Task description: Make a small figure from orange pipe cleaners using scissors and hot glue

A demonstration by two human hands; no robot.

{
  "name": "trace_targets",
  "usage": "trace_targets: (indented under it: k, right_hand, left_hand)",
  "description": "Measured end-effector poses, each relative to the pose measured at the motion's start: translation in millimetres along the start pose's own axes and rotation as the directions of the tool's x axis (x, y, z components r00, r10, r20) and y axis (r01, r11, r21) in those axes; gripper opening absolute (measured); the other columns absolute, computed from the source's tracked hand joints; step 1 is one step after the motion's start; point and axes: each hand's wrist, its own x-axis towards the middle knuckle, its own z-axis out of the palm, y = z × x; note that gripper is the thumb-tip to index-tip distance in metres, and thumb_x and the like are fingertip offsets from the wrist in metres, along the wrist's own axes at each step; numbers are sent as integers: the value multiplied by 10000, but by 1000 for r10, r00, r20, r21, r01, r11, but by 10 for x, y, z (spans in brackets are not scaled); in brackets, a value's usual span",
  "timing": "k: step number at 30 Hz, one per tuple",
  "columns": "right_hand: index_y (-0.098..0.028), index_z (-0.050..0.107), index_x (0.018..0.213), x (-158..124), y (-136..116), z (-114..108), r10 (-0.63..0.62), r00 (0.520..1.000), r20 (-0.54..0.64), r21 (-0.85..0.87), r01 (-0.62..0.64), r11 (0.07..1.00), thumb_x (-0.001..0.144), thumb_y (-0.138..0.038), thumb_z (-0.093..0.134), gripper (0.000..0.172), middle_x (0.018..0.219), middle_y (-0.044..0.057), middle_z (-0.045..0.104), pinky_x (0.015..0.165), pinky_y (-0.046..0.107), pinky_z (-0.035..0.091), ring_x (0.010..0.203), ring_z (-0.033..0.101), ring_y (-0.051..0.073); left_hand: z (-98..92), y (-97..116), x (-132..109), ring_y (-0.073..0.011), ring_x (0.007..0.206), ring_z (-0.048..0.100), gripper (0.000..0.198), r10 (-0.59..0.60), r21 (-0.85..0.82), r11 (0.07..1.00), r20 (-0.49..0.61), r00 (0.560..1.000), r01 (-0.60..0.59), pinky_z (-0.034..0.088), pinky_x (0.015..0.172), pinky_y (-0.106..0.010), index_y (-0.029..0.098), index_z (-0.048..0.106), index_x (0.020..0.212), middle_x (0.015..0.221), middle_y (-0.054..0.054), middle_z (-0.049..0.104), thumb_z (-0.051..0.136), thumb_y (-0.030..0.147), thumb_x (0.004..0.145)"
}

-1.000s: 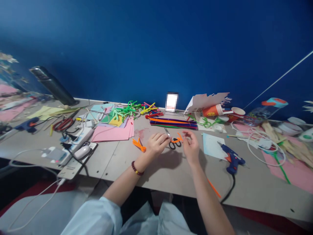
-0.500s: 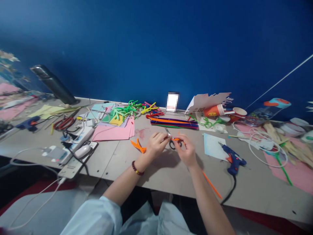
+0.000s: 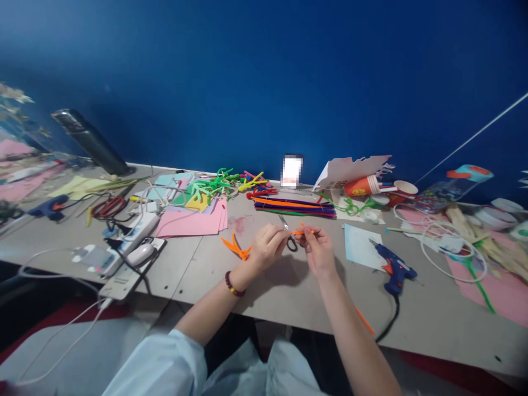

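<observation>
Between my two hands is a short orange pipe cleaner (image 3: 303, 232), bent at its right part. My left hand (image 3: 270, 243) pinches its left end, fingers closed. My right hand (image 3: 317, 250) grips the other end between thumb and fingers. Behind the hands a pair of scissors (image 3: 292, 243) lies on the table, blades pointing away, its handles partly hidden by the hands. Left of my left wrist rests a bent orange pipe-cleaner piece (image 3: 237, 247) with several prongs. A straight orange pipe cleaner (image 3: 363, 320) sticks out from beside my right forearm.
A bundle of coloured pipe cleaners (image 3: 292, 207) lies behind the hands. At right, a blue glue gun (image 3: 394, 267) rests by a light blue sheet (image 3: 357, 247). Pink paper (image 3: 190, 223), green pipe-cleaner pieces (image 3: 218, 184) and a power strip (image 3: 132, 242) are at left.
My right hand has moved slightly right and turned, showing more of the bent orange pipe cleaner. My left hand has shifted a little right and stays closed on it.
</observation>
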Motion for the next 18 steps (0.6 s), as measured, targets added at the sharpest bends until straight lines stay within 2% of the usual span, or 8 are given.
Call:
trace_targets:
  k: [3,4,6,7,9,12,15,18]
  right_hand:
    - [-203,565,804,-1,14,0,35,998,47,-23,-33,999,698,-423,726,292,717,5,686,570,276,548,591,648,138]
    - [-205,565,831,-4,9,-4,7,998,56,-89,-2,996,726,-418,700,272,715,4,676,564,280,544,586,641,139]
    - [-206,579,890,-12,-13,-13,-142,987,73,-307,158,938,798,-380,624,202,770,23,664,592,296,543,626,637,146]
    - [-205,592,913,-17,-28,-16,-247,963,105,-433,268,861,831,-346,581,163,822,42,659,634,310,544,685,640,156]
    - [-207,620,916,-24,-61,-21,-440,870,221,-619,474,626,868,-268,514,131,909,73,642,738,343,532,822,626,181]
    - [-209,636,868,-24,-87,-29,-568,713,411,-697,647,308,861,-174,489,151,864,78,633,816,384,503,878,590,205]
    - [-212,641,876,-22,-76,-41,-576,636,513,-703,697,143,838,-130,506,163,826,64,652,840,402,485,855,583,211]
    - [-211,650,899,-26,-57,-52,-561,615,554,-710,701,67,826,-133,540,153,830,54,688,840,394,471,844,595,209]
  left_hand:
    - [10,-21,-50,-135,696,528,124,-11,42,999,-19,1000,12,430,612,-259,170,562,975,801,-50,604,508,126,873]
    - [14,-32,-65,-137,700,531,130,-14,59,998,-7,1000,15,424,614,-261,172,567,981,803,-50,608,509,128,873]
    - [20,-54,-86,-143,711,536,142,-15,91,996,35,999,12,414,618,-271,174,577,995,816,-54,618,504,138,880]
    - [23,-63,-91,-146,714,538,145,-12,104,995,55,998,6,410,618,-276,174,582,1000,822,-57,621,499,144,884]
    - [26,-77,-92,-150,715,541,149,-7,126,992,82,997,-4,402,619,-285,170,587,1001,828,-63,624,484,157,895]
    - [29,-91,-86,-152,721,546,162,-13,153,988,99,995,-2,399,624,-291,165,585,1011,837,-68,624,460,165,908]
    - [31,-102,-82,-154,738,548,173,-14,179,984,139,990,-11,402,635,-295,164,576,1024,862,-73,625,445,163,913]
    - [29,-105,-76,-157,744,542,160,-6,209,977,187,982,-34,398,635,-295,159,570,1004,859,-71,621,439,157,912]
